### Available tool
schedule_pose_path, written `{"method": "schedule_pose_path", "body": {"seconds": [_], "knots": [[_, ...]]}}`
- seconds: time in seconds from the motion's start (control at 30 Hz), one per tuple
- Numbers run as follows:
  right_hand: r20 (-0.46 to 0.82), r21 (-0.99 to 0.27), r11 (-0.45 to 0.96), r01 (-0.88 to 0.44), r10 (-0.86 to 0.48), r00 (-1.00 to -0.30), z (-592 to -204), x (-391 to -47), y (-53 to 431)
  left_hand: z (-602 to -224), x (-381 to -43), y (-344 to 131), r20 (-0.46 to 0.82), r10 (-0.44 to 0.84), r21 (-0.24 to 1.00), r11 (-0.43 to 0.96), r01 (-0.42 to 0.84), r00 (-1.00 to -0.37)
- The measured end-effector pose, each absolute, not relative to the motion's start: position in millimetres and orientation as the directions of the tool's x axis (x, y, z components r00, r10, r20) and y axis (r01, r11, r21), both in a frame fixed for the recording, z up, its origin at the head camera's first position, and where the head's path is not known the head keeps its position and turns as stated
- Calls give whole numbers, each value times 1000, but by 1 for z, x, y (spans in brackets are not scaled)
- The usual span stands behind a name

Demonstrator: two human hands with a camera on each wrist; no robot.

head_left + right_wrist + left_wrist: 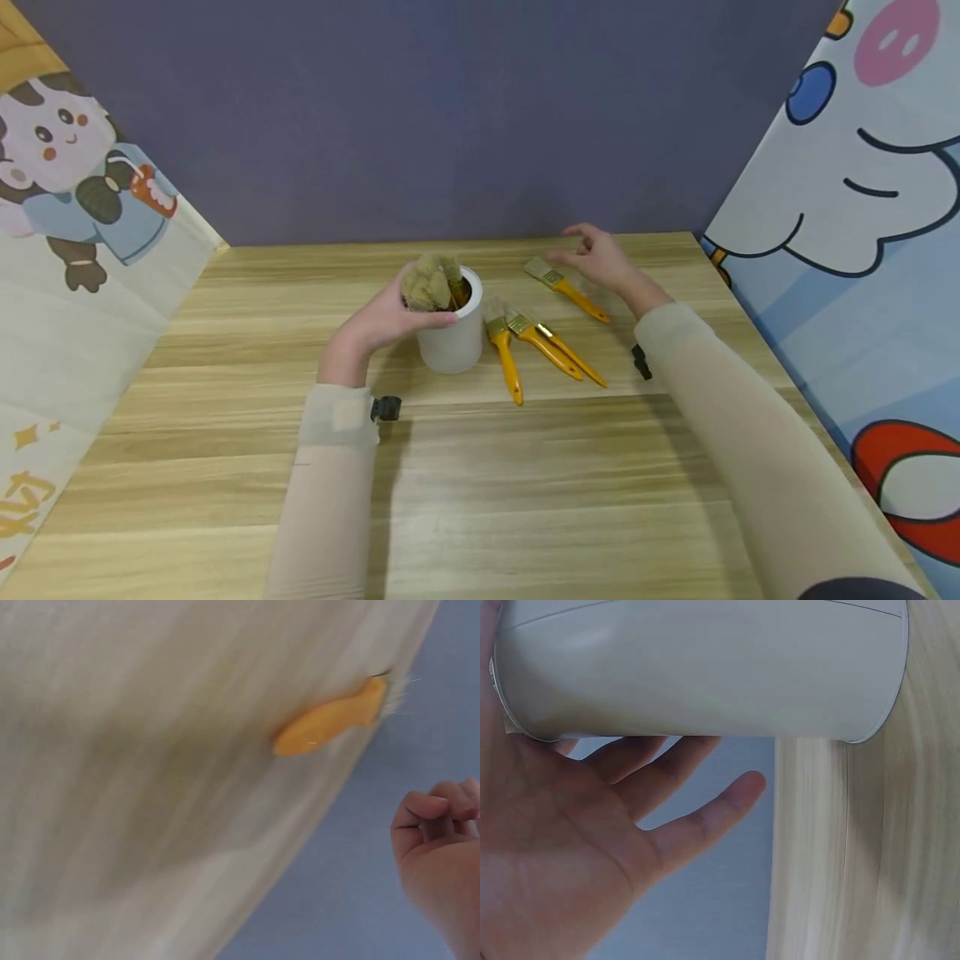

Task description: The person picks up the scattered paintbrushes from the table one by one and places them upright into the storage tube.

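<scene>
My left hand point(378, 321) grips a white cylindrical cup point(450, 346) near its rim, thumb on the near side. Bristle heads point(429, 285) of brushes stick up out of the cup; their handles are mostly hidden inside. In the left wrist view the cup's smooth wall point(705, 675) lies across the top, with fingers behind it. My right hand point(600, 262) hovers at the far right, fingers loosely bent and holding nothing. Just below it lies a flat paintbrush point(577, 297) with a yellow handle, also visible in the right wrist view as an orange-yellow handle point(322, 726).
Right of the cup lie a flat brush point(507, 367), another flat brush point(551, 352) and a thin brush point(577, 357), close together on the wooden table point(480, 500). A dark wall point(450, 125) borders the far edge, with cartoon-printed panels at left point(75, 333) and right point(862, 208).
</scene>
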State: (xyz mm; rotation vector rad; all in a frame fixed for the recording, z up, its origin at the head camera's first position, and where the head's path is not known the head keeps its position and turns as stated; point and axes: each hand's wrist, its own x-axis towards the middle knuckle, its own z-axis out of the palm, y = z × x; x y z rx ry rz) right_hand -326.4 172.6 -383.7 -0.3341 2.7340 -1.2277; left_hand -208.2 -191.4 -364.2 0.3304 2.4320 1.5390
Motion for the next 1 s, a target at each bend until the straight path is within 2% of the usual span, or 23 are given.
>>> {"method": "schedule_pose_path", "body": {"seconds": [0.23, 0.6, 0.77, 1.0], "knots": [[-94, -735, 672, -90, -233, -968, -407, -341, 174, -365, -209, -189, -84, 317, 912, 407, 55, -945], [-194, -730, 684, -8, -218, -956, -427, -344, 176, -365, -210, -186, -70, 326, 903, 423, 79, -943], [-194, -759, 650, -18, -253, -948, -435, -343, 174, -368, -210, -188, -83, 313, 900, 431, 64, -946], [-204, -687, 723, -71, -285, -937, -436, -341, 168, -370, -208, -191, -73, 295, 900, 430, 64, -953]]}}
